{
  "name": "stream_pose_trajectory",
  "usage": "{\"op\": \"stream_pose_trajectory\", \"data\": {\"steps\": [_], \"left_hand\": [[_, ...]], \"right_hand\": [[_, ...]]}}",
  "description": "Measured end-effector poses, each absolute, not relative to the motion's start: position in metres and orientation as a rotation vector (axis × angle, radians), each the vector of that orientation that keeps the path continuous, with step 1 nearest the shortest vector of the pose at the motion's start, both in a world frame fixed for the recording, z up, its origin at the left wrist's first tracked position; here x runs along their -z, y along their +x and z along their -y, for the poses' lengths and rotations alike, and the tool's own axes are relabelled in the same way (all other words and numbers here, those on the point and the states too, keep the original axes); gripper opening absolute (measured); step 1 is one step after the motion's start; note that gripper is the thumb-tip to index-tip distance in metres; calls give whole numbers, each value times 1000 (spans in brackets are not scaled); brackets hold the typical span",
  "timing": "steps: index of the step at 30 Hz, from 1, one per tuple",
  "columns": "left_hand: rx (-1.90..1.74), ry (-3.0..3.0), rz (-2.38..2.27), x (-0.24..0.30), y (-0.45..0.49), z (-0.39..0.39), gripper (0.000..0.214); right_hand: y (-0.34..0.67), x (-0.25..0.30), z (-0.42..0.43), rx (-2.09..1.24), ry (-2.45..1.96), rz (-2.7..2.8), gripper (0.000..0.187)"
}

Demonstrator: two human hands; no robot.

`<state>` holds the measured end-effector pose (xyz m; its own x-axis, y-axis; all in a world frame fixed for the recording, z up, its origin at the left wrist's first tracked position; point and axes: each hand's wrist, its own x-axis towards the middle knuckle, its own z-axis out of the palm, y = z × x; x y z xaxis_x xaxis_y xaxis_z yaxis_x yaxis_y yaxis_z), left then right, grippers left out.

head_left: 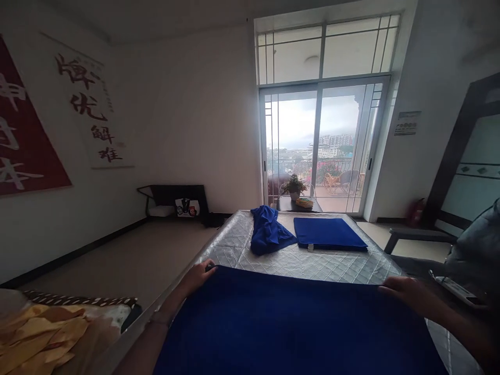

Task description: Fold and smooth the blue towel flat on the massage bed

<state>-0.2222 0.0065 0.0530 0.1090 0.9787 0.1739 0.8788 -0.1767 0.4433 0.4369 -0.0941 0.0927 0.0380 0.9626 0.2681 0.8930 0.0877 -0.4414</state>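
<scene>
A wide blue cloth (297, 323) stretches between my two hands across the near part of the table. My left hand (198, 276) pinches its far left corner. At the far right corner my right hand (402, 291) is closed on the same cloth. The cloth's near edge runs out of view at the bottom. Beyond it, on the silver quilted table cover (234, 255), lies a crumpled blue cloth (269, 232). To the right of that is a flat, folded blue cloth (328, 233) with a small white tag at its near edge.
Yellow cloths (47, 333) are heaped at the lower left beside the table. A dark armchair (422, 237) stands close on the right. Past the table's far end, a small stand holds a potted plant (295, 187) before glass sliding doors (289, 135).
</scene>
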Motion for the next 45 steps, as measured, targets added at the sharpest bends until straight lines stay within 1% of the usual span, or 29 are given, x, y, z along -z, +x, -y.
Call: {"op": "stream_pose_trajectory", "data": {"steps": [1,3,5,9,13,19,22,27,30,39,42,45], "left_hand": [[-604,2173,-1835,-42,-220,-15,43],[-561,2196,-1830,-26,-217,-28,40],[-516,2202,-1854,-18,-214,-39,39],[-454,2229,-1950,-12,-207,-55,40],[-489,2226,-2032,-7,-204,-67,43],[-545,2263,-2106,-1,-209,-75,37],[-573,2265,-2100,-1,-212,-76,38],[-708,2229,-2083,0,-215,-78,37],[-738,2215,-2107,-1,-215,-77,39],[-720,2180,-2137,-7,-212,-72,35],[-686,2220,-2204,-5,-206,-71,35],[-636,2280,-2264,-2,-202,-70,36]], "right_hand": [[438,-80,85,-347,-1792,1922,35],[443,-57,70,-566,-1766,1931,37],[450,-40,57,-599,-1788,1865,38],[467,-24,31,-473,-1852,1811,38],[477,-15,9,-347,-1898,1778,39],[480,10,3,-153,-1997,1593,55],[483,15,5,-101,-2008,1602,58],[485,14,5,-20,-2035,1597,52],[487,12,6,-28,-2019,1601,50],[488,1,14,-169,-1922,1542,39],[485,1,13,-151,-1938,1526,37],[487,4,12,-98,-1964,1558,39]]}}
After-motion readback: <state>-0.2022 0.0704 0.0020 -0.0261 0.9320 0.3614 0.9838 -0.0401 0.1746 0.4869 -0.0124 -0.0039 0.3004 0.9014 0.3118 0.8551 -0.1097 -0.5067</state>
